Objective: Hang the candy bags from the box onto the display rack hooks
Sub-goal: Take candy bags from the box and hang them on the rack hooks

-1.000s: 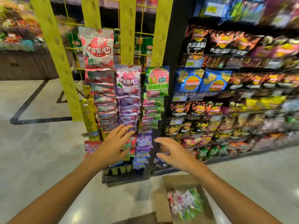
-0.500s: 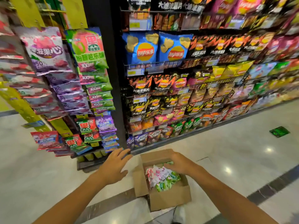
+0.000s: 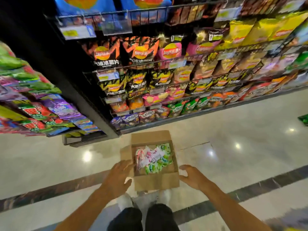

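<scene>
My legs: I stood over the floor (image 3: 50, 164) in dark trousers, pale shoes just under the near flap of the box
Left hand (image 3: 118, 176): it sat at the left side of the box (image 3: 155, 181), fingers relaxed and spread, touching or nearly touching the left flap, holding nothing
Right hand (image 3: 193, 176): it hovered just beside the right wall, fingers loosely curved, gripping nothing
Box: plain cardboard, flaps folded out, standing on the floor between my hands; I judged it light and a bit floppy at the flaps, better gripped low on both walls
Candy bags (image 3: 153, 158): a loose heap of pink, white and green packets lay inside the box; I judged them light, soft and slick, likely to slide off one another, so best pinched at the flat top seam where the hang hole should be
Display rack (image 3: 41, 114): to my left, beyond the box, already crowded with hanging bags; the hooks themselves were hidden
Snack shelves (image 3: 183, 72): farthest, rows of crisp bags, blurred
</scene>
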Motion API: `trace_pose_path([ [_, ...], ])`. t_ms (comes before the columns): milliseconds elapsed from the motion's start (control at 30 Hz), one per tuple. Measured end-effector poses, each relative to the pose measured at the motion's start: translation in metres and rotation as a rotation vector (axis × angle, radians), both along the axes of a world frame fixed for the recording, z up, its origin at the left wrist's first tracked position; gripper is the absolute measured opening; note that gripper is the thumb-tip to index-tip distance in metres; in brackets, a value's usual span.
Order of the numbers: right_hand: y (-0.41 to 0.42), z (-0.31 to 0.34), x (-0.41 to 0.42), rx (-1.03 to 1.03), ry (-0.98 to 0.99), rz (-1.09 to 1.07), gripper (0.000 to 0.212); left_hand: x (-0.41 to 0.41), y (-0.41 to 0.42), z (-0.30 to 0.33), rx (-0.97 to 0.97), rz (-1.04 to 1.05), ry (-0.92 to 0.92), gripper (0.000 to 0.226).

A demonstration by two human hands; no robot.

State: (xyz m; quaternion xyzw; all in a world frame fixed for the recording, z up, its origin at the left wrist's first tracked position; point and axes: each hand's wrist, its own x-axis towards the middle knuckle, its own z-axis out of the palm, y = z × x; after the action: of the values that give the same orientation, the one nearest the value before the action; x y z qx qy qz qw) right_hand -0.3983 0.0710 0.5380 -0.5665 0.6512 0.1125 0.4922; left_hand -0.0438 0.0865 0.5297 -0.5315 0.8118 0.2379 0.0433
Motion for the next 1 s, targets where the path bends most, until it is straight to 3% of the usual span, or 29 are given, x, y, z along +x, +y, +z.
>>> trace_pose_path([
  [267,-0.017,-0.069,-0.007,0.083,0.007,-0.085,0.046,0.005,-0.022,-0.088,0.222,0.084,-0.042,0.055],
  [400,-0.029,-0.159,-0.014,0.106,-0.015,-0.124,0.047,-0.011,-0.034,-0.169,0.293,0.087,-0.003,0.083],
  [667,-0.041,-0.447,-0.021,0.241,-0.088,-0.353,0.037,-0.043,-0.046,-0.419,0.261,0.246,0.112,0.061],
  [800,-0.034,-0.584,-0.018,0.228,-0.048,-0.494,0.051,-0.063,-0.039,-0.547,0.354,0.238,0.118,0.061],
  [900,-0.049,-0.66,-0.014,0.214,-0.038,-0.512,0.035,-0.075,-0.039,-0.616,0.397,0.164,0.075,0.065],
  [1000,-0.067,-0.716,-0.012,0.134,-0.048,-0.592,0.067,-0.082,-0.043,-0.647,0.379,0.188,0.059,0.065],
])
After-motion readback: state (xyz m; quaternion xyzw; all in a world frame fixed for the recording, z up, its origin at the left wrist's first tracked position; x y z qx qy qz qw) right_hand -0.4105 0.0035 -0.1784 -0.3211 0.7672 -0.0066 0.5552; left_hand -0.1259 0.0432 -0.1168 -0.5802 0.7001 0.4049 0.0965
